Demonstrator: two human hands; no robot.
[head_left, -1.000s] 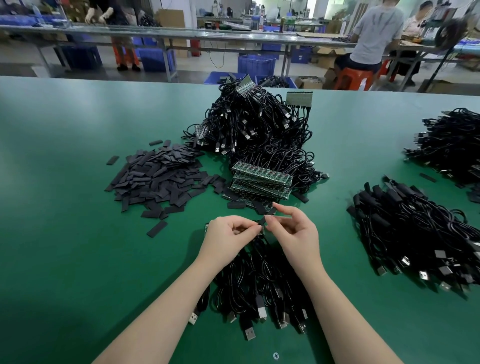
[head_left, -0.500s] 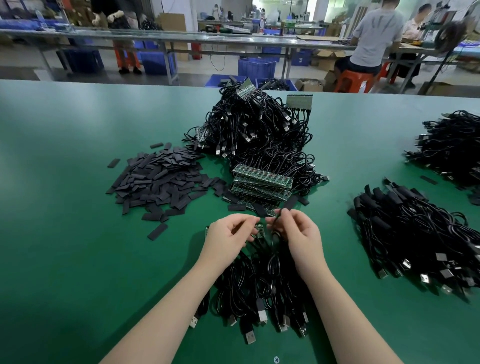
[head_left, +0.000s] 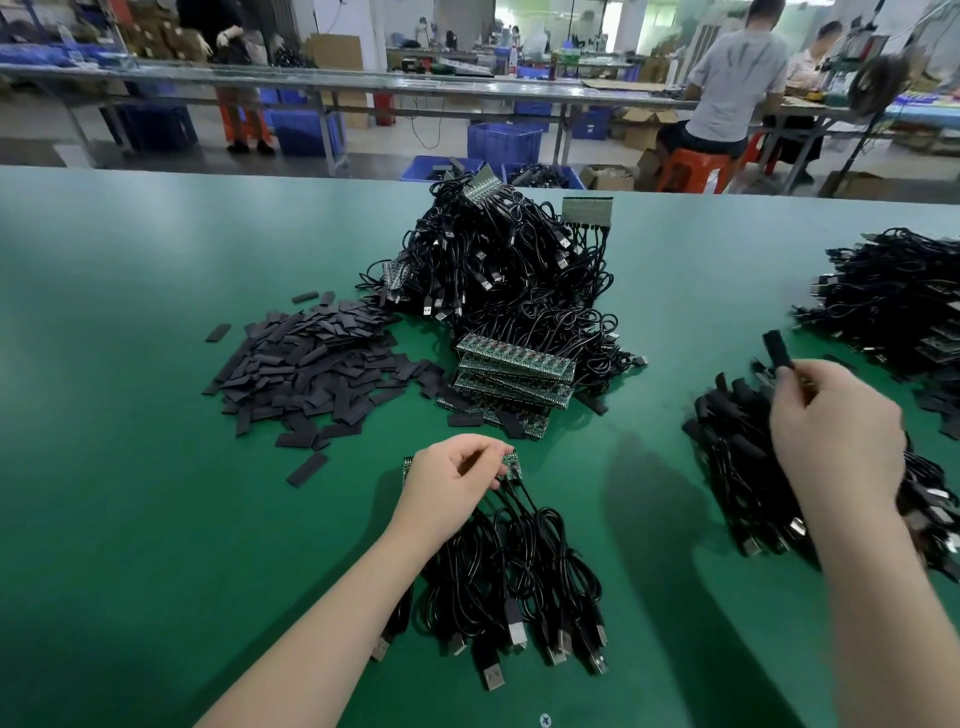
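On a green worktable (head_left: 130, 364), a heap of black USB cables (head_left: 498, 270) rises beside a spread of flat heat-shrink sleeves (head_left: 306, 364) and stacked circuit-board strips (head_left: 514, 369). A worker's left hand (head_left: 452, 483), fingers curled, pinches a board strip (head_left: 510, 464) near the table's front, its attached cables (head_left: 519, 571) trailing toward the worker. The right hand (head_left: 836, 431) pinches a black-sleeved cable end (head_left: 776, 349) above the sleeved-cable pile (head_left: 737, 457) on the right.

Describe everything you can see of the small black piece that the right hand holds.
The black piece is a short, flat, matte sleeve, rubbery-looking, somewhat blurred. It stands nearly upright, tilted slightly left. The right hand pinches its lower end, holding it above the pile of sleeved cables.
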